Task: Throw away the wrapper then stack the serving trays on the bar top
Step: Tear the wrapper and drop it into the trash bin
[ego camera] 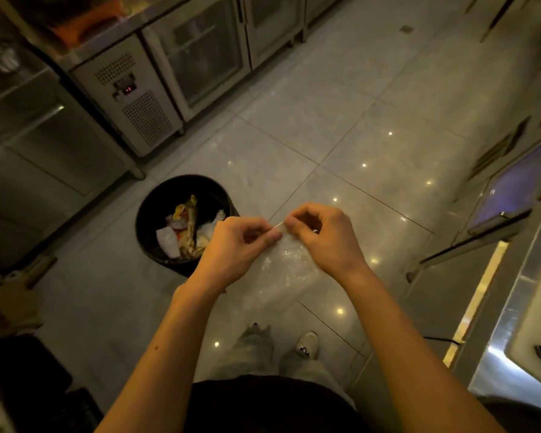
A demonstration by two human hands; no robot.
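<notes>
A clear plastic wrapper (286,260) hangs in front of me, pinched at its top edge by both hands. My left hand (238,248) grips the top from the left, and my right hand (324,237) grips it from the right, fingertips almost touching. A round black trash bin (147,210) stands on the floor just left of my left hand, partly filled with crumpled rubbish. No serving trays show in this view.
Stainless under-counter fridges (144,98) line the far left side. A steel counter (531,292) with a lit edge runs along the right. Grey tiled floor (356,135) stretches ahead between them. My shoes (306,343) are below the wrapper.
</notes>
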